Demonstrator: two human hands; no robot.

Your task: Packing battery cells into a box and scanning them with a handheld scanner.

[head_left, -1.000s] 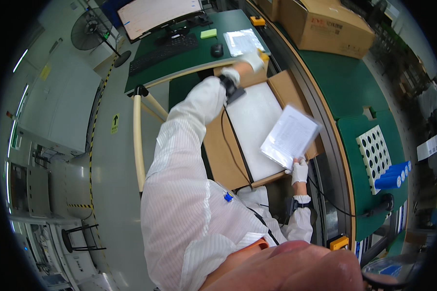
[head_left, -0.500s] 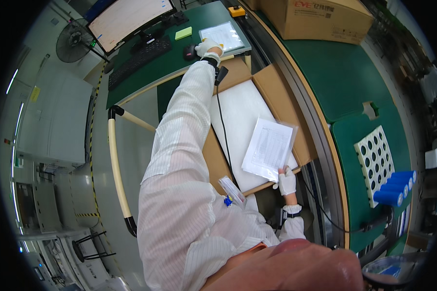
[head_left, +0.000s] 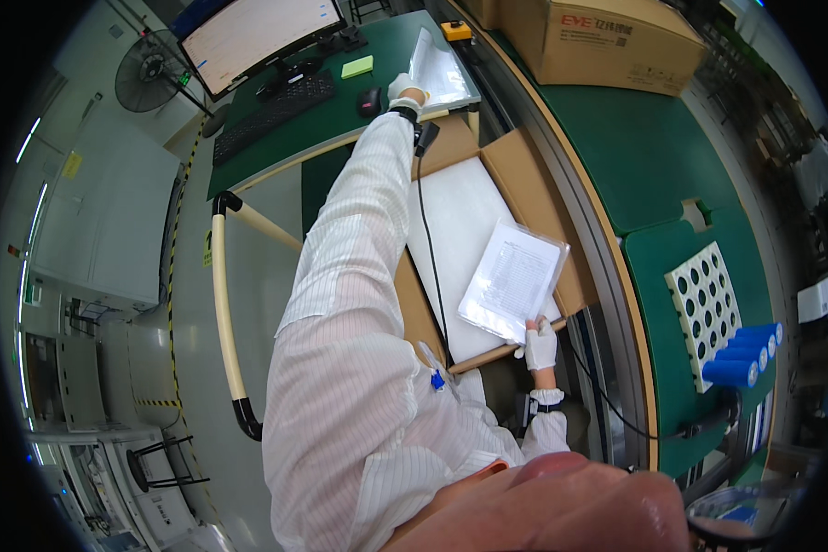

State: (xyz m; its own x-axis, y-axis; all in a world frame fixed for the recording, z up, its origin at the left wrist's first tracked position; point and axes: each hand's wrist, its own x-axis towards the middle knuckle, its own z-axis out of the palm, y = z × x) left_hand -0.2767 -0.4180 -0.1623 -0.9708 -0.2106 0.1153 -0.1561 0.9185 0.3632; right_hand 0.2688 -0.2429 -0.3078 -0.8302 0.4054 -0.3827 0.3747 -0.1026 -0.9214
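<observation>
My left hand (head_left: pixel 407 89), in a white glove, reaches far out to the desk corner. Its fingers are closed on the near left edge of a clear plastic sleeve (head_left: pixel 446 81), whose left side bends up off the desk. Close to my body, my right hand (head_left: pixel 540 345), also gloved with some fingertips bare, pinches the lower corner of a document sleeve (head_left: pixel 513 281) holding a printed sheet. That sleeve is over the white foam sheet (head_left: pixel 455 207) inside an open cardboard box (head_left: pixel 547 221); whether it touches the foam I cannot tell.
Left of the far hand are a black mouse (head_left: pixel 369 102), a keyboard (head_left: pixel 276 115), a green notepad (head_left: pixel 358 66) and a monitor (head_left: pixel 258 41). A green bench at right bears a white holed tray (head_left: pixel 704 299), blue cylindrical cells (head_left: pixel 731 373) and a closed carton (head_left: pixel 607 51). A black cable (head_left: pixel 430 248) crosses the box.
The sleeve on the desk lay flat under my left hand; now its left side is lifted and bent up. My right hand keeps its hold on the document sleeve. The view has shifted slightly.
</observation>
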